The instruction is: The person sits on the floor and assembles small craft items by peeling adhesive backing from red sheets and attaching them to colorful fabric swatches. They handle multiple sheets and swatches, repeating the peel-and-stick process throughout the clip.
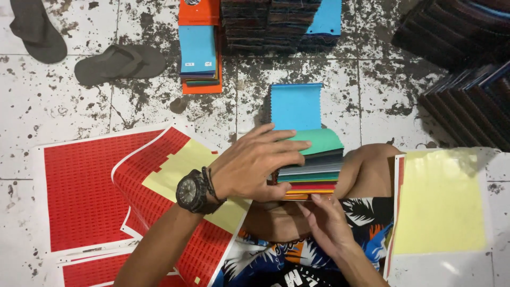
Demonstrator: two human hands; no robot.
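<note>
Floor: dirty white tiled floor [329, 79], heavily stained. On it lie large red label sheets with white margins [90, 191], one curled to show its pale yellow backing, and a yellow backing sheet [441, 202] at the right. Dark stacks of finished swatch books [467, 101] stand at upper right, more at top centre. A pair of grey flip-flops [119, 61] lies upper left.

Work item: a thick fan-stack of coloured fabric swatches [308, 170] rests against the person's bare knee. Its long axis runs away from the person, blue leaves lying flat at the far end.

Left hand [255, 165]: fingers spread flat, pressing a green leaf down. Right hand [326, 223]: fingertips pinching the stack's near edge.

Progress, judged: upper leaves turned over, most remaining unturned.
</note>
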